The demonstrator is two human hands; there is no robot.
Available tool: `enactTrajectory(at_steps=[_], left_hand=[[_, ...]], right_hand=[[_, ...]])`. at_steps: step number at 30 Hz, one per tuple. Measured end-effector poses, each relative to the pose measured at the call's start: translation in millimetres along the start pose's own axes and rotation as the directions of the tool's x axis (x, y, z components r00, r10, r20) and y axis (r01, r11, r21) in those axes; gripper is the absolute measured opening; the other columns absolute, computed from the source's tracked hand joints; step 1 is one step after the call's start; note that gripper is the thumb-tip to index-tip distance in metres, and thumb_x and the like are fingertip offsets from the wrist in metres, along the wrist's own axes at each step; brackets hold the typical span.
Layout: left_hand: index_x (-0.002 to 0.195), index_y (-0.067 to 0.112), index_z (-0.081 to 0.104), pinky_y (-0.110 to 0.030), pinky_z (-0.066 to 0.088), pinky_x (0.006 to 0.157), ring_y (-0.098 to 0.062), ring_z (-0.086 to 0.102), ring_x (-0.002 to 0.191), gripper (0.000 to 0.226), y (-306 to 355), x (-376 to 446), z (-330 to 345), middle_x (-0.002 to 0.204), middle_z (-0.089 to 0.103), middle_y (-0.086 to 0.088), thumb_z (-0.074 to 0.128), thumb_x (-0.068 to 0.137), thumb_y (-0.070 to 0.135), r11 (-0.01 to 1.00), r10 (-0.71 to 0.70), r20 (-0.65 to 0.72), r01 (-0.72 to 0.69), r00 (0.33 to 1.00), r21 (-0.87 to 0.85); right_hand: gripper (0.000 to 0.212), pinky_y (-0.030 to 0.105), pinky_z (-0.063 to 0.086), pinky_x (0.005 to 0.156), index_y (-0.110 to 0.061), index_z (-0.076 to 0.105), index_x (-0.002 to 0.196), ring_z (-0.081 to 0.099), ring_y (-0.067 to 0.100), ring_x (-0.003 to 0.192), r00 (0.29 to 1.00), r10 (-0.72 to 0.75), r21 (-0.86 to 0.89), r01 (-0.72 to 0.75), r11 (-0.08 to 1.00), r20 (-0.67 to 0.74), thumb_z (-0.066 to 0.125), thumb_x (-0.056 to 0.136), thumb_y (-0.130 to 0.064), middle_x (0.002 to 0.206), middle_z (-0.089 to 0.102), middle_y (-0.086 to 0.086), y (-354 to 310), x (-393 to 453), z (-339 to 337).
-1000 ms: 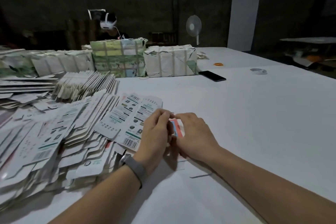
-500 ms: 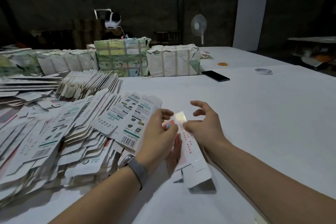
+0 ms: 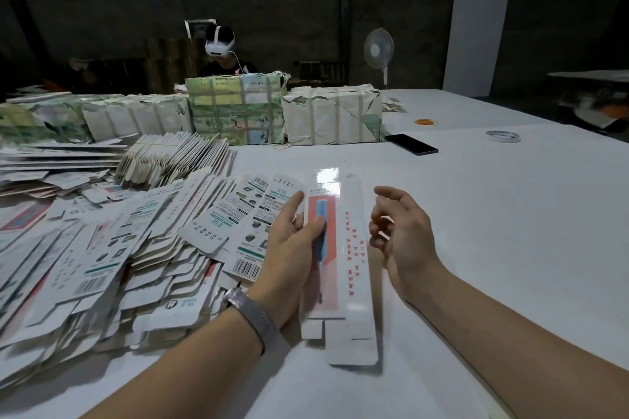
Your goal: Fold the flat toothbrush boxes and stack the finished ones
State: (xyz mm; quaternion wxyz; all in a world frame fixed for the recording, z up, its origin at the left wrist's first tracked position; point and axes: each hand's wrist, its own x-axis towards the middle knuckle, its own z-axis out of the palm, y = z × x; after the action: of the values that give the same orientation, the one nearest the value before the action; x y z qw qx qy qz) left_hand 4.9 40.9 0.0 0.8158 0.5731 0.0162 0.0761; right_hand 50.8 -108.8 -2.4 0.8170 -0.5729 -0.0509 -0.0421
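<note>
While the left hand [image 3: 292, 248] pinches it, toothbrush box [image 3: 343, 269] lengthwise away, tabs nearest, right hand [image 3: 401, 235] loosely spread alongside.

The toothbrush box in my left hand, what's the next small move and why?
Probably bring the right hand in to take the box's free right side. The toothbrush box is held only by the left hand, thumb on its pink and blue window, while the right hand hovers beside it with fingers loosely curled, touching nothing. The near-end flaps look unclosed.
</note>
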Motion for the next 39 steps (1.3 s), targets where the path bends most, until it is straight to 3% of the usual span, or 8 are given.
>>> enactTrajectory(at_steps=[5,10,13,15,19,24,31,39], left_hand=[[0.127,0.025,0.064,-0.021,0.054,0.052,-0.013,0.070,0.061,0.026,1.9,-2.7,5.0,0.077,0.074,-0.005,0.047,0.106,0.023,0.998,-0.019,0.157,0.009,0.987,0.065],[0.118,0.049,0.056,-0.020,0.044,0.047,-0.007,0.053,0.050,0.034,-10.0,0.9,10.3,0.074,0.059,0.003,0.049,0.106,0.018,0.962,0.071,0.155,-0.109,0.985,0.250],[0.120,0.026,0.065,-0.025,0.052,0.051,-0.013,0.059,0.059,0.029,-4.2,3.8,8.1,0.081,0.063,-0.001,0.055,0.092,0.026,0.979,0.043,0.227,-0.086,0.973,0.184],[0.124,0.011,0.068,-0.029,0.055,0.062,-0.017,0.065,0.069,0.060,0.9,7.0,5.5,0.087,0.068,-0.006,0.042,0.085,0.049,0.996,-0.083,0.308,0.070,0.948,0.055],[0.096,0.023,0.083,-0.032,0.061,0.065,-0.024,0.074,0.073,0.051,5.5,4.4,-1.5,0.090,0.076,-0.012,0.045,0.085,0.056,0.986,-0.132,0.360,0.161,0.924,-0.052],[0.118,0.015,0.068,-0.037,0.061,0.070,-0.029,0.073,0.086,0.025,-1.2,-0.7,2.5,0.109,0.075,-0.018,0.047,0.104,0.017,0.996,-0.021,0.210,0.002,0.977,0.087],[0.122,0.039,0.055,-0.030,0.058,0.064,-0.020,0.074,0.086,0.029,0.5,-8.1,10.8,0.109,0.075,-0.004,0.045,0.107,0.017,0.963,0.130,0.133,-0.157,0.983,0.219],[0.121,0.065,0.030,-0.042,0.046,0.111,-0.012,0.055,0.131,0.037,-4.7,-10.3,14.0,0.143,0.054,0.008,0.047,0.104,0.038,0.926,0.180,0.225,-0.242,0.958,0.290]], right_hand=[[0.029,0.041,0.043,0.069,-0.025,0.065,0.111,0.055,0.029,0.078,0.982,-0.030,-0.069,0.043,0.997,0.188,0.053,0.087,-0.037,0.088,0.064,0.022,1.7,-4.1,6.3],[0.038,0.022,0.036,0.049,-0.029,0.060,0.119,0.054,0.011,0.061,0.965,-0.052,-0.104,0.081,0.991,0.259,0.059,0.083,-0.040,0.088,0.062,0.006,1.6,-6.8,12.5],[0.040,0.019,0.044,0.049,-0.040,0.050,0.121,0.062,0.004,0.068,0.967,-0.044,-0.147,0.082,0.986,0.250,0.071,0.087,-0.044,0.099,0.060,0.004,3.3,-8.6,12.8],[0.040,0.022,0.053,0.056,-0.043,0.047,0.119,0.070,0.008,0.084,0.972,-0.045,-0.153,0.082,0.985,0.232,0.069,0.086,-0.040,0.109,0.063,0.005,4.0,-9.0,12.3],[0.041,0.043,0.063,0.070,-0.041,0.046,0.119,0.075,0.027,0.088,0.976,-0.097,-0.127,0.124,0.984,0.196,0.070,0.091,-0.022,0.112,0.070,0.004,4.9,-8.3,11.3],[0.040,0.034,0.060,0.070,-0.033,0.043,0.133,0.074,0.024,0.090,0.986,-0.118,-0.071,0.127,0.989,0.121,0.058,0.100,-0.016,0.106,0.072,0.007,3.7,-5.1,8.3],[0.037,0.041,0.059,0.085,-0.038,0.049,0.135,0.071,0.018,0.103,0.941,-0.211,-0.299,0.287,0.910,0.264,0.049,0.104,-0.018,0.115,0.072,-0.009,8.3,-8.0,11.6],[0.068,0.051,0.041,0.112,-0.028,0.022,0.154,0.056,0.021,0.129,0.914,-0.136,-0.172,0.214,0.962,0.382,0.053,0.093,-0.023,0.137,0.061,0.001,9.4,-9.2,16.4]])
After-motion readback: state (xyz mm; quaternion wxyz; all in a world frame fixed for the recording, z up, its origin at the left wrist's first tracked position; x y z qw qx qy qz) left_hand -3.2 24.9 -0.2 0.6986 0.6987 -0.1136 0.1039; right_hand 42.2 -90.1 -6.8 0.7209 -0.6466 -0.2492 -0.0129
